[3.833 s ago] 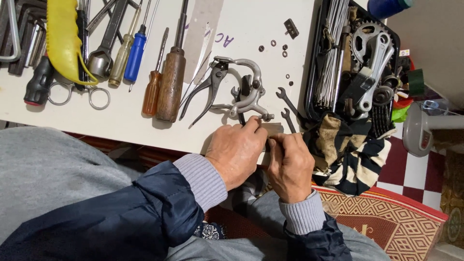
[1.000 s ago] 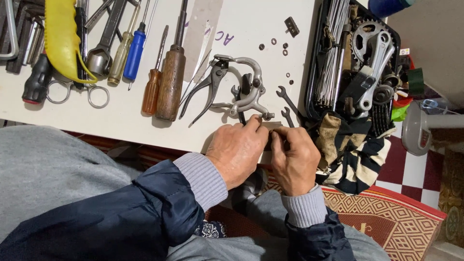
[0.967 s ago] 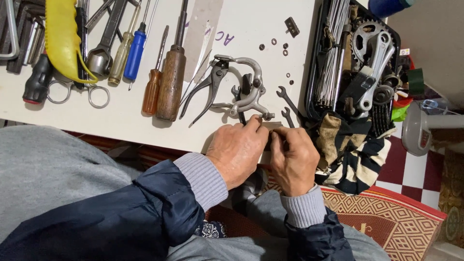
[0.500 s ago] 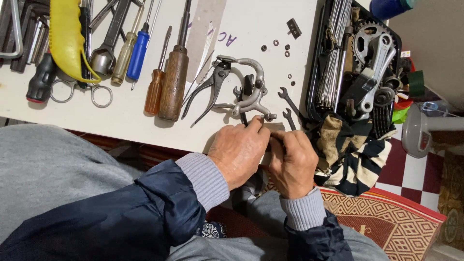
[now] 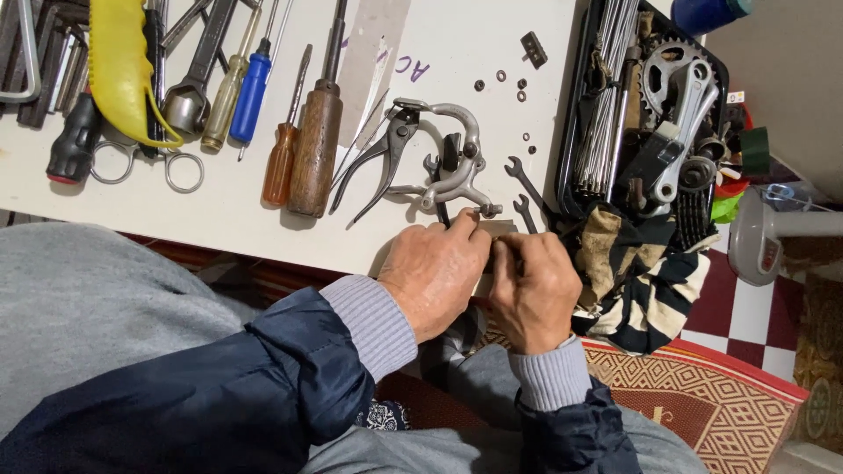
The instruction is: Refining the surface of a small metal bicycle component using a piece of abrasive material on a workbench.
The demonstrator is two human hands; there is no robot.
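My left hand (image 5: 436, 274) and my right hand (image 5: 533, 291) are pressed together at the near edge of the white table (image 5: 237, 228), fingers curled around a small flat grey piece (image 5: 497, 230) that is mostly hidden between them. Just beyond my fingertips lie a metal brake caliper (image 5: 454, 167), a pair of pliers (image 5: 379, 158) and a small open-ended spanner (image 5: 525, 183). Both arms wear dark blue sleeves with grey cuffs.
Screwdrivers with wooden (image 5: 313, 145), orange (image 5: 282, 158) and blue (image 5: 252, 92) handles, scissors (image 5: 145, 162) and a yellow-handled tool (image 5: 118, 66) lie at the left. A black tray (image 5: 571, 132) holds spokes and a sprocket (image 5: 660, 75). A striped rag (image 5: 637, 272) hangs beside it. Small washers (image 5: 502, 79) are scattered.
My hands have stayed pressed together at the table edge with small finger shifts. The view has drifted slightly.
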